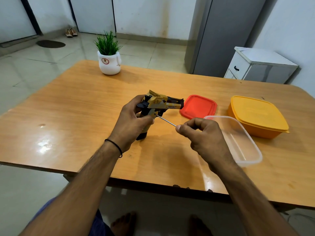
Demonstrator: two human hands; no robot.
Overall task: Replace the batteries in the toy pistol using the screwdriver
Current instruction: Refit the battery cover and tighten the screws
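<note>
A tan and black toy pistol (162, 103) stands upright on its grip near the middle of the wooden table (76, 106), barrel pointing right. My left hand (131, 121) grips its handle from the left, thumb across the grip. My right hand (202, 135) pinches a thin metal screwdriver (167, 120), its handle hidden inside my fingers. The shaft runs up and left, and its tip touches the side of the pistol's grip just under the trigger area. No batteries are visible.
A red lid (198, 106) lies right of the pistol. A clear plastic container (238, 142) sits under my right hand's far side, and an orange lidded box (257, 116) stands beyond it. A potted plant (109, 62) is at the table's back edge.
</note>
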